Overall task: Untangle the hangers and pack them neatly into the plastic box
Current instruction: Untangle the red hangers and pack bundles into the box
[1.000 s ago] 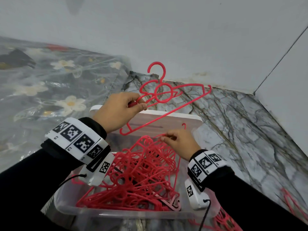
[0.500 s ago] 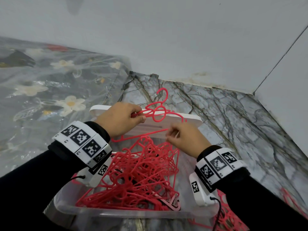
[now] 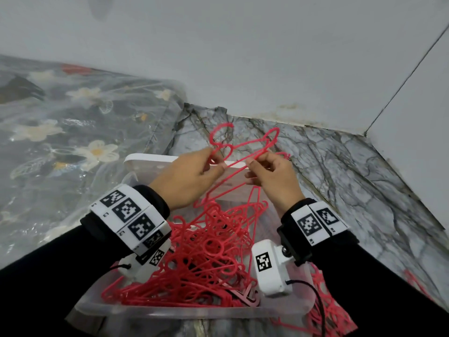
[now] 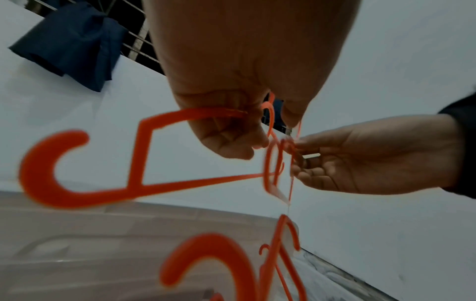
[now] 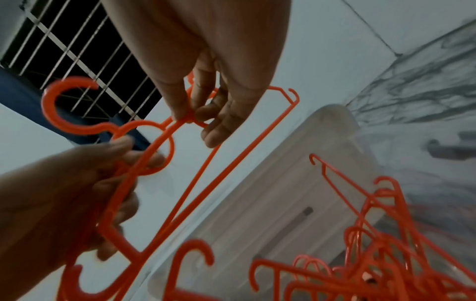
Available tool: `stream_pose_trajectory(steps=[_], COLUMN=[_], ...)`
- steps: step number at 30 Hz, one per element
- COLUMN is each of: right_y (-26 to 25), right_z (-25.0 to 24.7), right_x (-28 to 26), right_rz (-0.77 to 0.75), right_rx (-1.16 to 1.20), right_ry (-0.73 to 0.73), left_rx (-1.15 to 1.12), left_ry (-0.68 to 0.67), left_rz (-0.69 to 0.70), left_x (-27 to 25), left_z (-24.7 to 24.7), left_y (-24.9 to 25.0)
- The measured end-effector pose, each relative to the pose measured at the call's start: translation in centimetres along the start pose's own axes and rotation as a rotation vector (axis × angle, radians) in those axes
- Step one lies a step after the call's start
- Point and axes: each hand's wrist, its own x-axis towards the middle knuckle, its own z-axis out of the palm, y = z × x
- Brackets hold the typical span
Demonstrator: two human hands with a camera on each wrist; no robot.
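Red hangers [image 3: 243,152], at least two caught together, held up above the far end of the plastic box [image 3: 170,312], hook uppermost, thin arms slanting down toward the heap. Tangled pile of red hangers [image 3: 201,259] filling the box below, several hooks and arms sticking up. Gripped by left hand [image 3: 187,176] near the neck loop below the hook: fingers curled in, thumb pressed against them, plastic passing through the closed fist. Same grip from the left wrist view [image 4: 231,81], fingertips closed on the rod. Pinched by right hand [image 3: 272,176] just beside, thumb and first fingers closed on a thin arm, other fingers loosely bent; right wrist view [image 5: 206,71] shows that pinch at a crossing of two rods. Hands close together, not touching. White lid [image 3: 150,161] lying past the box's far rim. More red hangers [image 3: 328,312] on the marble floor [image 3: 352,190] right of the box. Flowered plastic sheet [image 3: 73,142] at left, grey wall [image 3: 243,57] behind.
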Motion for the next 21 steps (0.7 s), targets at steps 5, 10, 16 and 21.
stream_pose_trajectory(steps=[5, 10, 16, 21], right_y=[-0.4, -0.8, -1.0, -0.8], right_z=[-2.9, -4.5, -4.9, -4.1], right_x=[0.8, 0.8, 1.2, 0.8], right_rz=[-0.026, -0.232, -0.317, -0.413], right_rx=[-0.367, -0.744, -0.786, -0.901], right_ry=[-0.094, -0.076, 0.017, -0.036], left_rx=[0.036, 0.218, 0.415, 0.439], left_ry=[0.193, 0.173, 0.298, 0.315], left_rz=[-0.068, 0.005, 0.035, 0.006], left_x=[0.9, 0.8, 0.7, 0.8], left_z=[-2.8, -5.0, -6.0, -6.2], left_y=[-1.4, -2.4, -2.7, -2.8])
